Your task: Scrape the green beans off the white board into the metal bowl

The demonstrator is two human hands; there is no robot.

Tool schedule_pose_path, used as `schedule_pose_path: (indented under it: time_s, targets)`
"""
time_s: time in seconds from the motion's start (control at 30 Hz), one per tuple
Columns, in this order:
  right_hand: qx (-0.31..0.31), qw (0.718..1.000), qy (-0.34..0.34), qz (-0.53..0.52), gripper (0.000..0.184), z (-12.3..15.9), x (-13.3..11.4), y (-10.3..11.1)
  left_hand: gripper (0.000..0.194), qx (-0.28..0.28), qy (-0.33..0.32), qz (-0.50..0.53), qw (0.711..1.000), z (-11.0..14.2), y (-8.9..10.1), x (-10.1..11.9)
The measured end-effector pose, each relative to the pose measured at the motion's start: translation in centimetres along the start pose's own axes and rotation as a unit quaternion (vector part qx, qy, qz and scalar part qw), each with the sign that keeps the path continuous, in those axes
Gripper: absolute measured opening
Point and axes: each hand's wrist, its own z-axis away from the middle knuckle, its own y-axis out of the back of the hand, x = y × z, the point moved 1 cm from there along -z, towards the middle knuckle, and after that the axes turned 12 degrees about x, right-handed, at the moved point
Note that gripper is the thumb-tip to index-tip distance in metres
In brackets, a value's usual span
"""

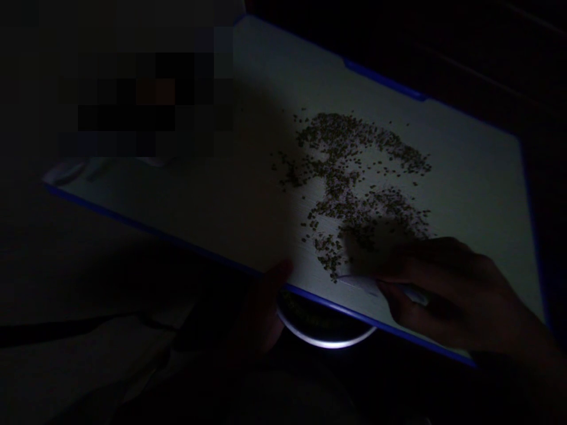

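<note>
flat white plastic strip (381,288) on board, long axis nearly level across view, tip pointing left into small brown seeds (345,177). your right hand (443,295) pinches it between thumb and fingers. seeds scattered on white cutting board with blue rim (465,147). your left hand (261,313), shadowed, at board's near edge, state cannot tell, above round white-rimmed bowl (328,344).

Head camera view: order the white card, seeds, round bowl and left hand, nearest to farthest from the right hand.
1. White card, in the right hand.
2. Seeds, left of it on the board.
3. Round bowl, below the board's near edge.
4. Left hand, farther left, at that edge.
</note>
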Motion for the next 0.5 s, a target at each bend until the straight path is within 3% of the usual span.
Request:
schedule_pose_path:
  time_s: [0.17, 0.3, 0.5]
  targets:
    - [-0.009, 1.0, 0.011, -0.002, 0.014, -0.1, -0.3, 0.0, 0.035, 0.025, 0.007, 0.006, 1.0, -0.1, 0.2, -0.2]
    - [-0.02, 1.0, 0.011, -0.01, 0.016, -0.1, -0.7, -0.2, 0.038, 0.004, 0.016, 0.037, 0.999, -0.1, 0.1, -0.2]
    - [-0.027, 0.998, 0.01, -0.052, 0.018, 0.2, -1.1, -0.3, 0.026, 0.019, 0.002, 0.029, 0.999, 0.1, 0.2, -0.1]
